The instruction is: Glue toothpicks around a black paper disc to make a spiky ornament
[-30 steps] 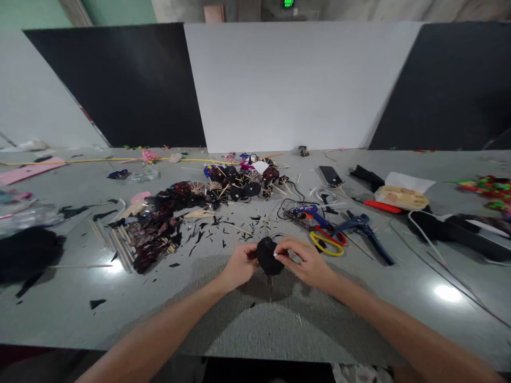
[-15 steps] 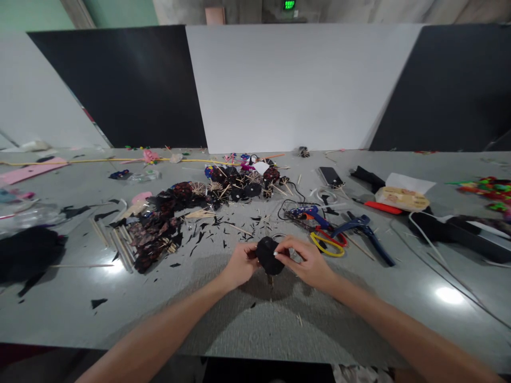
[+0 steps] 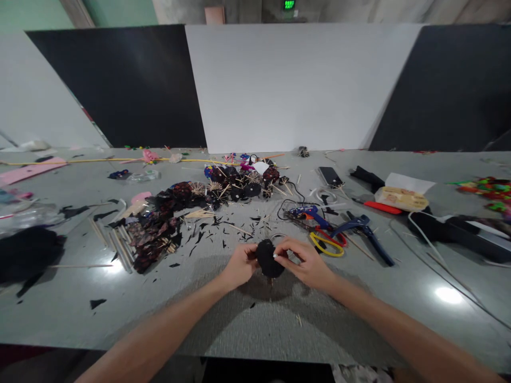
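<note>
Handling one rounded black piece [image 3: 265, 260] appears to be the step in hand: the piece is over the near middle of the grey table [image 3: 247, 332], between two hands; whether it touches the surface cannot be told.

Left hand [image 3: 239, 267], one: fingers narrow, gripping the piece's left side.
Right hand [image 3: 306, 264], one: thumb and forefinger in a narrow pinch at its right side; a white spot there, fingernail or small part, cannot be told.

Next move, as judged: calls for a steady left grip and light, precise pressure from the right.

On the table, left to right:
Black cloth [image 3: 30, 255], one bundle; one thin stick [image 3: 82, 266] just beside it.
Pink sheet [image 3: 34, 171], one, toward the back.
Pale rods [image 3: 120, 247], several, overlapping.
Dark crumpled heap [image 3: 154, 234], one, beside the rods.
Stick wheels [image 3: 198, 188], several, among black pieces; exact count unclear.
Glue gun [image 3: 315, 215], one, blue and orange.
Scissors [image 3: 328, 254], apparently one pair, yellow and red handles.
Phone [image 3: 330, 175], one, farther back.
Blue hand tool [image 3: 371, 242], one.
Red handle [image 3: 383, 207], one.
Packet [image 3: 402, 198], one, just behind that handle.
Coloured pile [image 3: 491, 189], one; pieces too small to count.
</note>
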Motion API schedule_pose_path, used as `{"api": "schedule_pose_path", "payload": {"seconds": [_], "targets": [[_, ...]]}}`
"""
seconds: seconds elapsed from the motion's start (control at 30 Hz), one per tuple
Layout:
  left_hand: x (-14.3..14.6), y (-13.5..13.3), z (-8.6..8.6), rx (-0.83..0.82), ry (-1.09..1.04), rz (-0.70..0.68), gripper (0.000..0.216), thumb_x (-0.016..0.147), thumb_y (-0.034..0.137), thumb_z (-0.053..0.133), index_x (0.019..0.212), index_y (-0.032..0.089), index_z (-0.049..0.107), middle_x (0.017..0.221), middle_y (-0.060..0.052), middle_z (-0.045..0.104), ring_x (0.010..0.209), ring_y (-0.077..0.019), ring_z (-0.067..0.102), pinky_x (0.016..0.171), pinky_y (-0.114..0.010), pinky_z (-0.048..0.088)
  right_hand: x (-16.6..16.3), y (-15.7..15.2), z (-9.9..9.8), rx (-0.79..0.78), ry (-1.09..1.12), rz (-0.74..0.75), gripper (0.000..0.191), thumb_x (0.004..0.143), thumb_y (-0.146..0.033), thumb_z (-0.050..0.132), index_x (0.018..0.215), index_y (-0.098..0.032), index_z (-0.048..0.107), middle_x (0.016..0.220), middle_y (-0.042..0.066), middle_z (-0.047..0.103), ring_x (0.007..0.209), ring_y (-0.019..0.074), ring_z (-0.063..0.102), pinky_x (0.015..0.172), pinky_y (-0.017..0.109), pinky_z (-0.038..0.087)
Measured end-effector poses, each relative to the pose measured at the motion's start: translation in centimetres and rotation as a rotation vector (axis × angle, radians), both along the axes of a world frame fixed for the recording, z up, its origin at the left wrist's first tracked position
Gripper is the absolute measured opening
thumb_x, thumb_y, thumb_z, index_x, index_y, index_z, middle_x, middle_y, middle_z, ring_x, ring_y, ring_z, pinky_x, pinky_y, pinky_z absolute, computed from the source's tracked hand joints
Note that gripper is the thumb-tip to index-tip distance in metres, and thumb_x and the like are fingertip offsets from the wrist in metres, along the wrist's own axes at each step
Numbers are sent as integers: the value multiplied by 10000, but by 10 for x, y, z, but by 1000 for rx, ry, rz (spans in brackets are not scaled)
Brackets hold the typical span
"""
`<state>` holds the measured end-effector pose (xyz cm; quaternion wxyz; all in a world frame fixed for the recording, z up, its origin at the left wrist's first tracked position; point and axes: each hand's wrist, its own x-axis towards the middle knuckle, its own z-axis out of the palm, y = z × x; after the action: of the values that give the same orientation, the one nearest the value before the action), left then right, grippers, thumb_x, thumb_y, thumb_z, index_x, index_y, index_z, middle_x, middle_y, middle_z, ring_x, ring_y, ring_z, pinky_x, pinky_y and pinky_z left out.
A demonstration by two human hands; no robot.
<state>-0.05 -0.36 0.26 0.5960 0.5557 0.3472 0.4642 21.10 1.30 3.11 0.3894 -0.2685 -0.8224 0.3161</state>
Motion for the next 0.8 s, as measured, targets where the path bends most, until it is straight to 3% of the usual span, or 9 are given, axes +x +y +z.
{"api": "schedule_pose_path", "payload": {"seconds": [0.3,0.8], "targets": [[1,1,-1,14,-16,43,345,696,446,887,771,128,775,721,-37,686,692,-148,551,708,-250,462,-1,-1,0,-28,-7,-101,119,974,-343,684,943,-229,676,875,19,690,795,163,638,740,278,499],[1,1,1,-30,-19,41,346,655,428,905,732,123,762,693,-27,657,664,-139,536,680,-248,471,0,0,2,42,-17,-42,117,1007,-327,629,975,-221,669,883,39,688,783,167,641,732,298,530]]}}
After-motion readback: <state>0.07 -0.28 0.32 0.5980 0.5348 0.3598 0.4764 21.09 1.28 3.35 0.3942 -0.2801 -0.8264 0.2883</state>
